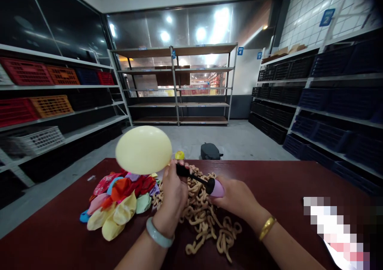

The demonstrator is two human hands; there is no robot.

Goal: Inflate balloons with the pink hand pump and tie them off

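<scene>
A pale yellow inflated balloon (143,150) sits on the black nozzle of a hand pump (200,179). My left hand (173,196) is closed around the balloon's neck and the nozzle end. My right hand (236,198) grips the pump's pink handle, which sticks out of my fist. Both hands hover above a dark red table (284,182). Below them lies a tangle of tan rope-like loops (206,222). A pile of flat, uninflated balloons (119,202) in red, pink, yellow, green and blue lies to the left of my left hand.
Metal shelving lines the room: red, orange and white crates (38,90) on the left, dark bins (329,98) on the right, bare wooden shelves (176,86) at the back. A dark bag (211,151) and a small yellow object (179,155) lie beyond the table's far edge.
</scene>
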